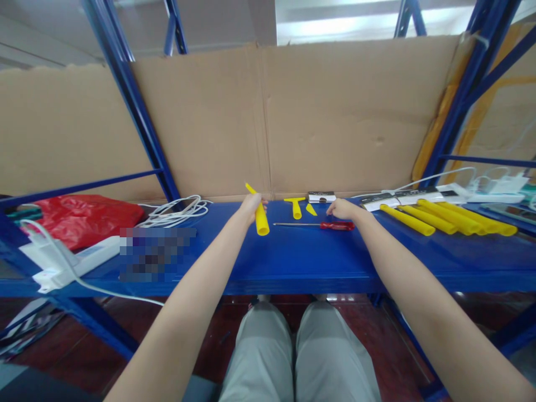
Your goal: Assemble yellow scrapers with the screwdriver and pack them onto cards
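My left hand (251,205) is wrapped round a yellow tube-shaped handle (262,222), its round end toward me and a thin yellow tip showing beyond my fingers. My right hand (342,209) is over the blue shelf, fingers curled together; whether something small is between them I cannot make out. Just on the near side of it lies a screwdriver (337,225) with a red handle, its shaft pointing left. Between my hands are a yellow T-shaped piece (296,207) and a small pointed yellow piece (311,210). Behind them sits a small black-and-white box (321,197).
Several yellow tubes (408,221) lie in a row at the right, beside black-and-white packets (402,198). On the left are a red plastic bag (90,220), a coiled white cable (180,211) and a white power strip (90,258). Cardboard (335,117) backs the blue shelf (301,262).
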Demonstrator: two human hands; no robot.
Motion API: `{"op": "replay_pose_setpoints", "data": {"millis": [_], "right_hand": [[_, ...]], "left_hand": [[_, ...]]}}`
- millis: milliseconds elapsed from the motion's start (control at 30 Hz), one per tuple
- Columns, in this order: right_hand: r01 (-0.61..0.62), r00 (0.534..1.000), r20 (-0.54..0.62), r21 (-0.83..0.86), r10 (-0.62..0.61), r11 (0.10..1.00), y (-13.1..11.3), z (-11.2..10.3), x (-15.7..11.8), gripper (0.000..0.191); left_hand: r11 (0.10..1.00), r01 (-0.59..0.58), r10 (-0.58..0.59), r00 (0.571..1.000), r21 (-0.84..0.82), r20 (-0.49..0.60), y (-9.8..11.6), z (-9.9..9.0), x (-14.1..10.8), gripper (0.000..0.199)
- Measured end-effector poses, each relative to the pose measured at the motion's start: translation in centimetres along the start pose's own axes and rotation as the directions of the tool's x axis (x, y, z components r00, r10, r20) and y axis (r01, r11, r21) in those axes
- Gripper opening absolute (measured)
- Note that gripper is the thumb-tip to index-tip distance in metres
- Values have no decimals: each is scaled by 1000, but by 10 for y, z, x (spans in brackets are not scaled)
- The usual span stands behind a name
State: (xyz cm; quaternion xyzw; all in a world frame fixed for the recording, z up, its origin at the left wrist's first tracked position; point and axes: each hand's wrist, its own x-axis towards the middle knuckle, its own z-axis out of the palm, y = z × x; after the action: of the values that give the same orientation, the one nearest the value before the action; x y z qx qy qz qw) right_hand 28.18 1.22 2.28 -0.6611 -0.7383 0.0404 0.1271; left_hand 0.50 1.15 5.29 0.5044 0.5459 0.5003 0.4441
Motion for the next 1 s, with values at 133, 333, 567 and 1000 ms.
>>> {"op": "replay_pose_setpoints", "data": {"millis": [133, 333, 567, 1000], "right_hand": [[16, 1000, 14, -9, -16, 1000, 2, 1, 1, 41], [30, 997, 66, -29, -28, 999, 0, 5, 6, 45], [52, 993, 109, -116, -39, 992, -10, 9, 7, 56], [78, 991, 125, -170, -57, 982, -25, 12, 5, 58]], "left_hand": [[999, 0, 1, 1000, -54, 26, -18, -5, -12, 24], [999, -36, 38, 997, -38, 64, -28, -7, -25, 25], [994, -54, 40, 991, 100, 131, -25, 0, -38, 28], [977, -123, 96, 983, 172, 157, -26, 0, -39, 34]]}}
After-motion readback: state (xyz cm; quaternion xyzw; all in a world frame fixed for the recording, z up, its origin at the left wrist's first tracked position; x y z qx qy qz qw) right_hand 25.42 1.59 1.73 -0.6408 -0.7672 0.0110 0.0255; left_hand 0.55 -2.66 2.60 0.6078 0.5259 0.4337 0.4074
